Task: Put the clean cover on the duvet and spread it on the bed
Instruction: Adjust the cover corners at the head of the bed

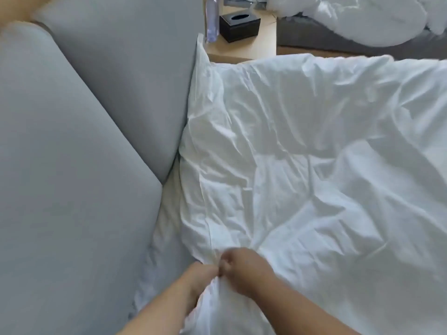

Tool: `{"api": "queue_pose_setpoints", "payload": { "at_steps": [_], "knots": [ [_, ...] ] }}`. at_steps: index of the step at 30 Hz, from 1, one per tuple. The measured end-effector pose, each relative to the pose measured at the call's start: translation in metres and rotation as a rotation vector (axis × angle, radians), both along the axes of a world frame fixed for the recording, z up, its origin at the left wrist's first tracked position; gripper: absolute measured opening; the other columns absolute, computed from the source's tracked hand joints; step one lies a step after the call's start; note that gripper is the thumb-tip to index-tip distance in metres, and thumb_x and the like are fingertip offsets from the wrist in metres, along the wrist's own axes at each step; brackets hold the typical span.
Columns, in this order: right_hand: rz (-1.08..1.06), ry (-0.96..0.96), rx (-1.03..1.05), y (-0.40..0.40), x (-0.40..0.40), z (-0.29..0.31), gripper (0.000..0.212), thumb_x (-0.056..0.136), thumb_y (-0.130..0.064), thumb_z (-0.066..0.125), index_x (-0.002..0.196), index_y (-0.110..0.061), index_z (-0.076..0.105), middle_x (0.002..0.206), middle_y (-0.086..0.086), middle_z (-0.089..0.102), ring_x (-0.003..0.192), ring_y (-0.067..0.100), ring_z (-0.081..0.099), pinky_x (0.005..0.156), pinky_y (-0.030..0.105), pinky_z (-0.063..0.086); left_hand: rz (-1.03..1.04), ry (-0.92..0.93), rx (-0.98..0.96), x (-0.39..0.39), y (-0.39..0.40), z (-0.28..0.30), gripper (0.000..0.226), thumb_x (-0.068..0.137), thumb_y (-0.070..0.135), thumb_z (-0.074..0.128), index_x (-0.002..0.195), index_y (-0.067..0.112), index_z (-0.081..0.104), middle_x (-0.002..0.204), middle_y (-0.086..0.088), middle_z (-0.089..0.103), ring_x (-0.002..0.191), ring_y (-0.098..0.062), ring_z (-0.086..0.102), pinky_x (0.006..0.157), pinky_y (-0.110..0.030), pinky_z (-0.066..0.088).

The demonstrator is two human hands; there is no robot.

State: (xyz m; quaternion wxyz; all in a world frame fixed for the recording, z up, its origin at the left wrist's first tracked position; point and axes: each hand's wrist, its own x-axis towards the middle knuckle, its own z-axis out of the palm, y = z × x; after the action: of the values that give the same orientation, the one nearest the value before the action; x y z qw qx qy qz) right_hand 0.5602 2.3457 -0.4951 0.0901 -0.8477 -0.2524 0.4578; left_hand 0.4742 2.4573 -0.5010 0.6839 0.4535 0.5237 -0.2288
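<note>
A white duvet in its wrinkled cover (pixel 302 165) lies spread over the bed, its top edge running along the grey padded headboard (pixel 84 141). At the bottom of the view both my hands meet on the near edge of the cover. My left hand (pixel 200 279) grips a bunched fold of the fabric from the left. My right hand (pixel 242 264) is curled round the same fold from the right, knuckles up. The fabric between the two hands is gathered into a ridge that runs down toward me.
A wooden bedside table (pixel 244 44) stands beyond the headboard with a black tissue box (pixel 239 24) and a clear plastic bottle (pixel 212 20) on it. Another heap of white bedding (pixel 362 18) lies on a second bed at the top right.
</note>
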Motion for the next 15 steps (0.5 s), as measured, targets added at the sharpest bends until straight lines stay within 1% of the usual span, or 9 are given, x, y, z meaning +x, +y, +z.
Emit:
{"api": "queue_pose_setpoints", "payload": {
  "at_steps": [1, 3, 5, 7, 8, 10, 12, 14, 15],
  "knots": [
    [-0.05, -0.132, 0.066, -0.001, 0.013, -0.01, 0.028, 0.094, -0.039, 0.045, 0.112, -0.03, 0.064, 0.106, -0.005, 0.062, 0.105, 0.024, 0.062, 0.088, 0.037, 0.05, 0.046, -0.046, -0.035, 0.002, 0.007, 0.001, 0.036, 0.093, 0.009, 0.067, 0.122, -0.011, 0.065, 0.117, -0.031, 0.068, 0.107, -0.045, 0.066, 0.096, -0.048, 0.054],
    [-0.072, -0.382, 0.092, -0.005, 0.039, -0.026, 0.043, 0.096, -0.047, 0.043, 0.136, -0.034, 0.05, 0.144, 0.0, 0.049, 0.135, 0.025, 0.046, 0.11, 0.041, 0.037, 0.217, -0.141, -0.171, 0.01, 0.033, -0.01, 0.05, 0.091, 0.041, 0.07, 0.117, -0.002, 0.072, 0.116, -0.027, 0.07, 0.108, -0.043, 0.068, 0.098, -0.052, 0.053],
    [-0.113, -0.38, -0.034, -0.016, 0.053, -0.046, 0.069, 0.095, -0.063, 0.038, 0.156, -0.037, 0.02, 0.167, 0.004, 0.013, 0.155, 0.024, 0.01, 0.122, 0.055, 0.006, 0.359, -0.114, -0.21, 0.01, 0.053, -0.033, 0.071, 0.079, 0.066, 0.072, 0.117, 0.006, 0.074, 0.119, -0.022, 0.07, 0.109, -0.041, 0.069, 0.098, -0.052, 0.051],
    [-0.141, -0.299, -0.109, -0.027, 0.054, -0.07, 0.08, 0.091, -0.076, 0.03, 0.158, -0.042, 0.003, 0.169, 0.008, -0.001, 0.156, 0.026, -0.004, 0.119, 0.063, -0.005, 0.397, -0.06, -0.194, 0.014, 0.065, -0.052, 0.082, 0.07, 0.071, 0.076, 0.12, 0.007, 0.073, 0.121, -0.022, 0.069, 0.111, -0.042, 0.068, 0.102, -0.053, 0.049],
    [-0.102, -0.255, -0.149, -0.03, 0.05, -0.08, 0.082, 0.09, -0.079, 0.026, 0.158, -0.044, -0.001, 0.169, 0.012, -0.004, 0.156, 0.029, -0.007, 0.12, 0.064, -0.004, 0.414, -0.054, -0.207, 0.021, 0.066, -0.058, 0.081, 0.069, 0.07, 0.077, 0.118, 0.006, 0.074, 0.121, -0.023, 0.069, 0.111, -0.042, 0.068, 0.101, -0.053, 0.051],
    [-0.031, -0.208, -0.161, -0.032, 0.042, -0.094, 0.08, 0.089, -0.082, 0.021, 0.156, -0.049, -0.007, 0.168, 0.017, -0.01, 0.156, 0.033, -0.012, 0.12, 0.064, -0.004, 0.353, -0.089, -0.199, 0.04, 0.069, -0.068, 0.065, 0.074, 0.061, 0.076, 0.103, 0.003, 0.079, 0.115, -0.025, 0.071, 0.103, -0.042, 0.071, 0.085, -0.049, 0.059],
    [-0.014, -0.171, -0.182, -0.029, 0.042, -0.094, 0.079, 0.087, -0.084, 0.021, 0.155, -0.053, -0.008, 0.168, 0.018, -0.012, 0.155, 0.034, -0.014, 0.119, 0.064, -0.005, 0.259, -0.099, -0.134, 0.066, 0.07, -0.067, 0.048, 0.082, 0.041, 0.079, 0.103, -0.002, 0.077, 0.113, -0.026, 0.072, 0.097, -0.041, 0.072, 0.081, -0.049, 0.06],
    [-0.022, -0.118, -0.171, -0.027, 0.046, -0.087, 0.077, 0.089, -0.082, 0.024, 0.154, -0.055, -0.007, 0.169, 0.015, -0.011, 0.156, 0.033, -0.012, 0.118, 0.066, -0.004, 0.078, -0.038, 0.13, 0.087, 0.067, -0.064, 0.029, 0.081, 0.013, 0.079, 0.105, -0.003, 0.073, 0.114, -0.026, 0.071, 0.095, -0.038, 0.072, 0.087, -0.049, 0.059],
    [-0.043, -0.095, -0.135, -0.025, 0.048, -0.081, 0.073, 0.092, -0.079, 0.025, 0.154, -0.056, -0.005, 0.17, 0.011, -0.009, 0.156, 0.031, -0.009, 0.118, 0.066, -0.003, -0.034, -0.006, 0.347, 0.098, 0.069, -0.056, 0.028, 0.08, 0.006, 0.073, 0.107, 0.0, 0.071, 0.115, -0.024, 0.07, 0.097, -0.036, 0.07, 0.092, -0.047, 0.057]
  ]
}}
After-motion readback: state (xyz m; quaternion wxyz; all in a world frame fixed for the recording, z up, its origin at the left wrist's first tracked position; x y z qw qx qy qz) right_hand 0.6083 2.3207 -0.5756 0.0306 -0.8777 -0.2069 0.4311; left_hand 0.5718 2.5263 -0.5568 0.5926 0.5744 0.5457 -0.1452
